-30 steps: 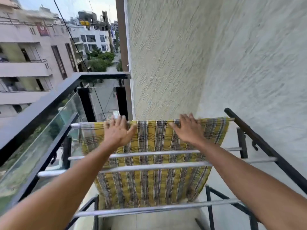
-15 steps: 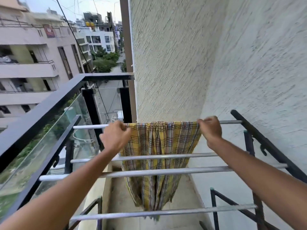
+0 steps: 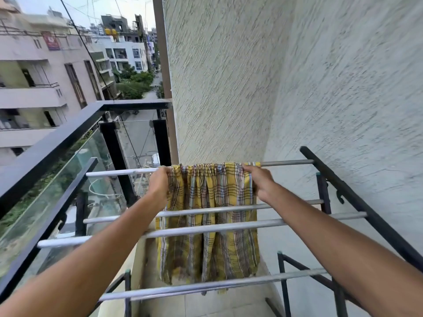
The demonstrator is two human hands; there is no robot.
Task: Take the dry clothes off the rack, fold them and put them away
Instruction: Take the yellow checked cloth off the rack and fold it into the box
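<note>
Left grip (image 3: pixel 160 186) and right grip (image 3: pixel 258 182) clutch the bunched checked cloth (image 3: pixel 212 193) between them.

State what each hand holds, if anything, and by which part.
The yellow checked cloth, at its bunched top edge on the far rail: left hand at the left end, right hand at the right.

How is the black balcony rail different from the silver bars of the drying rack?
The balcony rail is black, wide and flat; the rack bars are silver, thin and round. The rail has a glass panel under it; the bars have open gaps between them. The farthest bar carries the yellow checked cloth, gripped by the left hand and right hand; the rail carries nothing. Both are long and straight.
</note>
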